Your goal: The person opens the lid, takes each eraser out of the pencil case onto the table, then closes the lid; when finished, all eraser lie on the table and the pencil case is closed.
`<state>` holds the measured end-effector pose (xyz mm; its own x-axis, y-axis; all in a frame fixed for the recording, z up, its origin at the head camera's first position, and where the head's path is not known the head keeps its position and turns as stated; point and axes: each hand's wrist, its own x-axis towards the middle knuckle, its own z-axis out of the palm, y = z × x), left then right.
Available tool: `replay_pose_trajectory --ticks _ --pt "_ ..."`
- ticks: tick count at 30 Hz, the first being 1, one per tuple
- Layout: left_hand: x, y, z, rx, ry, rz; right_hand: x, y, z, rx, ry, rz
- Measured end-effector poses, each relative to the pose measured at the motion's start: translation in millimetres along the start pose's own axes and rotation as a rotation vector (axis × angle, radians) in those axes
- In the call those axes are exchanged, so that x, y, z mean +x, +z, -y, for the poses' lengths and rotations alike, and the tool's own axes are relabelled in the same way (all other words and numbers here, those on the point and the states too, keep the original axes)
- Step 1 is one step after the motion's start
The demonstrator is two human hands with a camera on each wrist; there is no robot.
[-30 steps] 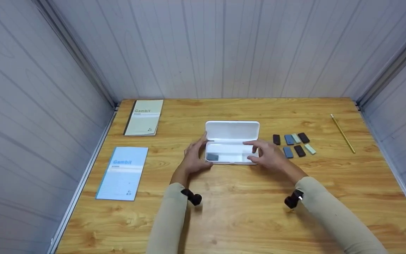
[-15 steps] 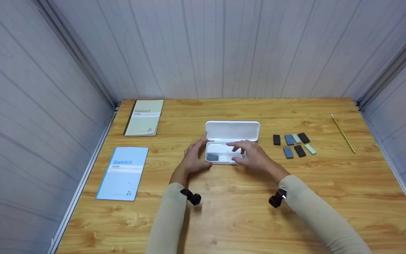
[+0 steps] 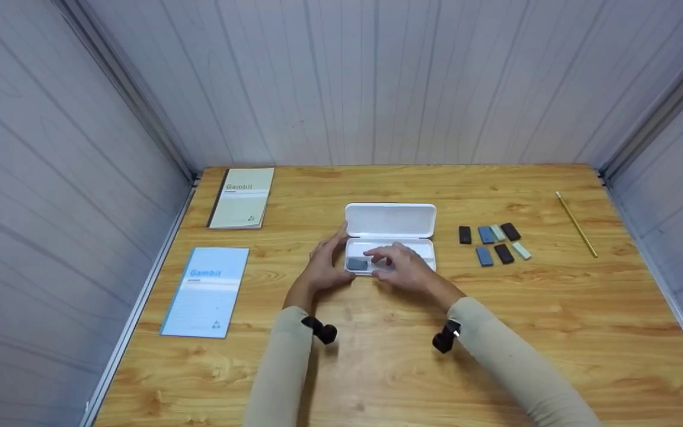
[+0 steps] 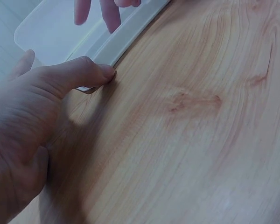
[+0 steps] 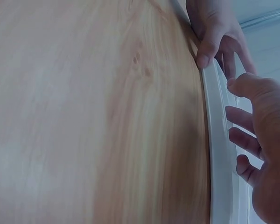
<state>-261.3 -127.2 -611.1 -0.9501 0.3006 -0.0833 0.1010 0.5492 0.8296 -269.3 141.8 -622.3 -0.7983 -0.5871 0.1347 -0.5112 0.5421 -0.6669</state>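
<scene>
A white pencil case (image 3: 390,220) stands with its lid raised at the middle of the wooden table. My left hand (image 3: 325,267) grips its left end, thumb at the front corner and fingers along the side; the left wrist view shows the thumb pressed on the rim. A dark grey-blue flat piece (image 3: 357,264) lies in the case's left front part. Above the case's front half is my right hand (image 3: 404,268), fingers parted and loosely bent, the fingertips just right of that piece. Nothing shows between its fingers in the right wrist view.
Several small blocks like erasers, including a black one (image 3: 465,235), a blue one (image 3: 484,256) and a pale green one (image 3: 521,250), lie right of the case. Farther right is a yellow pencil (image 3: 577,224). A cream notebook (image 3: 242,198) and a blue notebook (image 3: 205,292) lie left.
My right hand has moved left across the case, from its right end to near the dark piece. The left hand has kept its place at the left end.
</scene>
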Motion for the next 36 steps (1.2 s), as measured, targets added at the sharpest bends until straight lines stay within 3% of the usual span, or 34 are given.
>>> replay_pose_trajectory --ticks 6,14,25,36 --pt "2.5 1.8 6.9 -0.031 0.021 -0.013 10 21 -22 -0.074 -0.024 0.002" --pt "8.4 5.0 20.2 -0.049 0.051 -0.027 13 25 -16 -0.065 -0.006 0.001" --pt "1.8 1.6 4.2 0.001 0.027 -0.021 20 27 -2 0.012 -0.016 -0.001" --pt "-0.8 1.8 3.0 -0.019 0.022 -0.018 31 31 4 -0.076 0.014 0.044"
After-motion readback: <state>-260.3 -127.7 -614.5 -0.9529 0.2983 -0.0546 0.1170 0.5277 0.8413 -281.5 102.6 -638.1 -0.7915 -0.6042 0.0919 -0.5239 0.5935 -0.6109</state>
